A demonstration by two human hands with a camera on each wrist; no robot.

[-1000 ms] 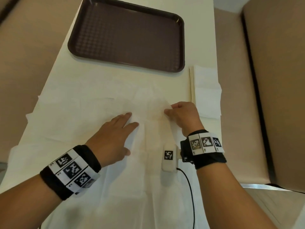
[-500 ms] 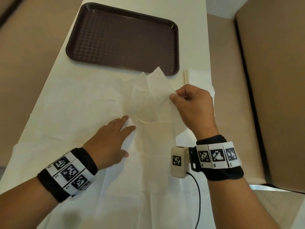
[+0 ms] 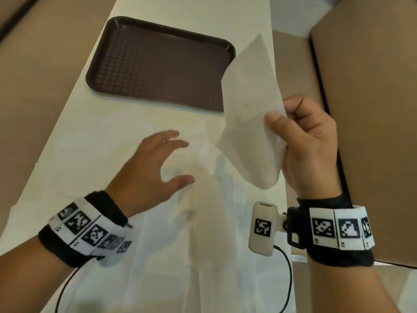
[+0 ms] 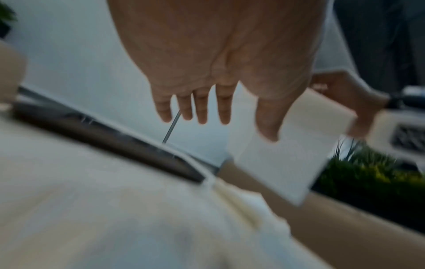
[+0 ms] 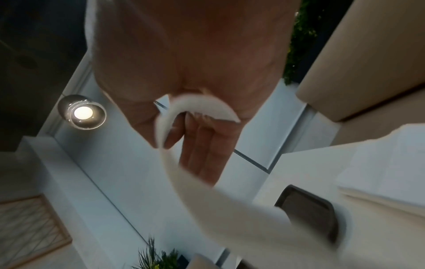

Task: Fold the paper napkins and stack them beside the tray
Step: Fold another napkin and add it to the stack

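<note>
One folded paper napkin, white and embossed, is held off the bench in the right hand; the thumb lies on its near face and the curled fingers pinch it from behind, at its right edge. Its long axis runs from the low corner just below the thumb up and away to a pointed top corner, which rises past the fingertips toward the far end of the bench; the sheet stands nearly upright, and its left edge overlaps the near right corner of the tray in the head view. In the right wrist view the napkin curls out from between thumb and fingers. One left hand hovers just above the bench with fingers spread and straight, gripping nothing; the left wrist view shows the same open palm, though blurred. One dark brown tray, rectangular with rounded corners, lies flat beyond the left fingertips, its long axis across the bench. Thin white sheets are spread flat below both hands; their number cannot be told. One stack of folded napkins shows only in the right wrist view, to the right of the fingers, beside the tray.
</note>
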